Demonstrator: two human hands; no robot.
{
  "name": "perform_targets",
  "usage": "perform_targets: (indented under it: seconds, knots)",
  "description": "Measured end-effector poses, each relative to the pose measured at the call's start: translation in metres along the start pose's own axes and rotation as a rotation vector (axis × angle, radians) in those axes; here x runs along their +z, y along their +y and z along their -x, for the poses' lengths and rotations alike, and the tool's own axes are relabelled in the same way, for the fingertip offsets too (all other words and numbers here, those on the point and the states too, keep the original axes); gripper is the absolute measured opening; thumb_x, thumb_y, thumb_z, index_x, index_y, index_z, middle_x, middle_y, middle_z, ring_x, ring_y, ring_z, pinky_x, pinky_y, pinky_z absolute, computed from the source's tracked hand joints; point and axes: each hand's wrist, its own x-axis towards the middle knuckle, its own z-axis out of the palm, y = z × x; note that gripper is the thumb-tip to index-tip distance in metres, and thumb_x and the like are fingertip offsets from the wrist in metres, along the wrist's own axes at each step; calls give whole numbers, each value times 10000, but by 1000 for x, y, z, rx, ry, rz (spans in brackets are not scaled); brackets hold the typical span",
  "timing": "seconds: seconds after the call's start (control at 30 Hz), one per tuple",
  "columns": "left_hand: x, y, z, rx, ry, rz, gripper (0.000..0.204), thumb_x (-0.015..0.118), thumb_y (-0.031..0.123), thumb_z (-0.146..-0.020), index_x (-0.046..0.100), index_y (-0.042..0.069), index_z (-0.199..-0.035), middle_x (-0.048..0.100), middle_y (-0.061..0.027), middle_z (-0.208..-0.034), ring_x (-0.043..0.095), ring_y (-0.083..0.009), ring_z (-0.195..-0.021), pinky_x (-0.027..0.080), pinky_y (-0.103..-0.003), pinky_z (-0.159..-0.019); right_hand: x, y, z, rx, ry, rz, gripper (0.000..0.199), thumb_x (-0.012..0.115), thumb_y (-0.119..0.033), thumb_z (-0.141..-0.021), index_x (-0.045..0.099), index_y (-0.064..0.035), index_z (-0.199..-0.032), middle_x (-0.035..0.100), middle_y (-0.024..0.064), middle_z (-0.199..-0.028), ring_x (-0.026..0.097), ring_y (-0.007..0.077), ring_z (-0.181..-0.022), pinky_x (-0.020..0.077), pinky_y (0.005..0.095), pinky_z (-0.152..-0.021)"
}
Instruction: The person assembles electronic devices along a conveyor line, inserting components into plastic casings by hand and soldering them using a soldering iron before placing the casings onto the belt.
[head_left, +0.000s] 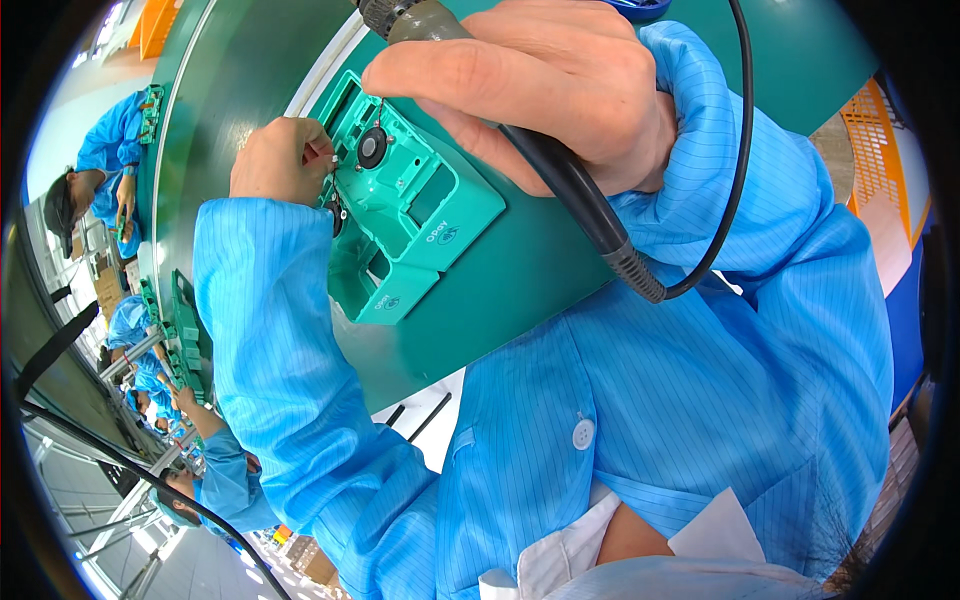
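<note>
My right hand (560, 90) is wrapped round a soldering iron (565, 185). Its black handle slopes down to a ribbed cable end, while the knurled collar points up and left; the tip is out of view. Under that hand's thumb and fingertips lies a green plastic housing (455, 220) in two joined halves. A round black speaker (372, 148) sits in the farther half, with a thin dark wire rising toward my right fingertips. My left hand (280, 160) is closed in a pinch at the housing's left edge, beside thin wires and a second dark round part (337, 216). What it pinches is mostly hidden.
The housing rests on a green work surface (540, 270). A black cable (745, 150) loops from the iron up along the right. At the far left, a green conveyor line (215, 100) carries more green housings (185, 335), with several people in blue beside it. A blue tray (640, 8) shows at the top edge.
</note>
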Motion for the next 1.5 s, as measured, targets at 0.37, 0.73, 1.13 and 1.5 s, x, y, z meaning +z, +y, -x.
perform_targets:
  seconds: [0.37, 0.73, 1.13, 1.5]
  knots:
    - [3, 6, 3, -22, 55, -41, 102, 703, 78, -739, 703, 48, -837, 683, -134, -781, 679, -256, -745, 518, -362, -704, -11, -9, -15, 38, -150, 117, 424, 673, -57, -741, 621, -6, -1159, 589, 92, -669, 567, 221, -507, 433, 325, -445]
    - [1, 7, 4, -75, 69, -35, 123, 754, 70, -712, 728, 59, -832, 692, -133, -779, 683, -244, -740, 525, -356, -700, -2, -5, -5, 42, 39, 7, 411, 666, -53, -768, 607, -7, -1172, 580, 78, -652, 560, 202, -491, 428, 314, -430]
    - [-5, -1, -2, -13, -42, -28, 150, 746, 41, -684, 749, 80, -828, 699, -122, -787, 679, -219, -731, 531, -332, -704, 2, -2, -5, 15, 106, 48, 362, 668, -46, -762, 628, -12, -1120, 553, 67, -617, 538, 189, -463, 408, 304, -400]
    - [-2, -7, -3, 34, -32, -66, 134, 742, 55, -681, 720, 63, -813, 707, -104, -780, 688, -238, -737, 539, -344, -697, -9, -12, -20, 15, -44, 155, 313, 655, -59, -773, 636, -11, -1081, 516, 56, -594, 518, 179, -451, 393, 304, -390]
